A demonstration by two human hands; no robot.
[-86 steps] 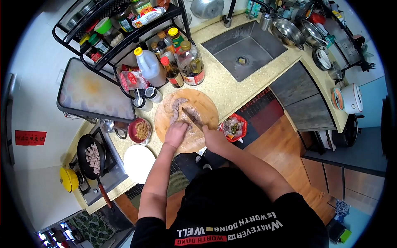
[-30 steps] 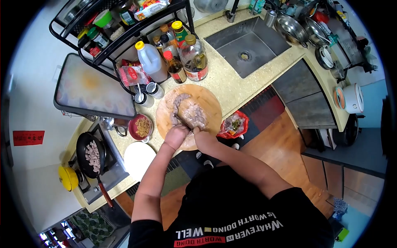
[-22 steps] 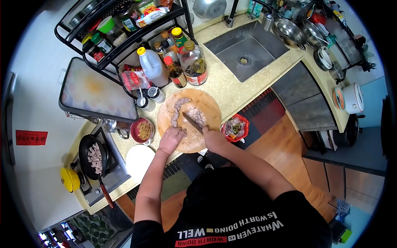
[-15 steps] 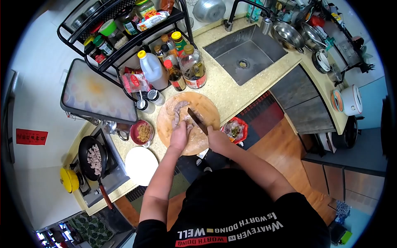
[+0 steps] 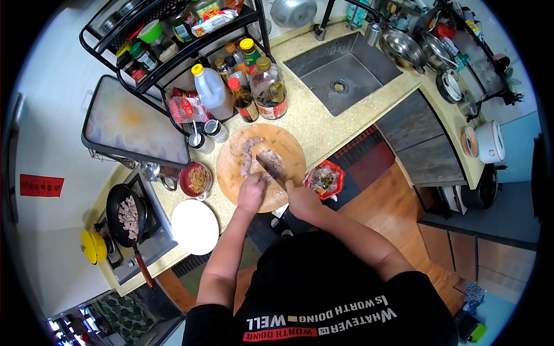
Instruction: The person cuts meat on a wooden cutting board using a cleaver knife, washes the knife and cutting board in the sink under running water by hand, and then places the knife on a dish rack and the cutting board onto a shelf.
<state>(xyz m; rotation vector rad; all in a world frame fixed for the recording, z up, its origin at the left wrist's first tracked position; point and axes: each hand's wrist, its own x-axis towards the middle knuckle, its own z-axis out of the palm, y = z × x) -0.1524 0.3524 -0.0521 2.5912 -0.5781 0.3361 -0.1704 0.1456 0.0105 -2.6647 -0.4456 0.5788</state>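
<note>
A round wooden cutting board [image 5: 231, 179] lies on the counter in front of me. On it, a long curved strip of pale raw meat [image 5: 247, 154] runs down toward my left hand [image 5: 253, 193]. The fingers of that hand are curled over the strip's near end, partly hiding it. My right hand [image 5: 303, 202] is closed around the handle of a kitchen knife [image 5: 269, 168], whose blade points up and left over the board, close beside my left fingers. The knife's handle is hidden in my grip.
Left of the board stand a red bowl of chopped food [image 5: 196, 179], a white plate [image 5: 195, 228] and a frying pan [image 5: 124, 216] with meat pieces. Bottles [image 5: 268, 92] crowd behind. A red scrap container [image 5: 337, 183] sits at right, below the sink [image 5: 346, 69].
The knife blade has shifted slightly down and left, nearer my left hand. My left fingers look more curled than before. The whole view has tilted a little.
</note>
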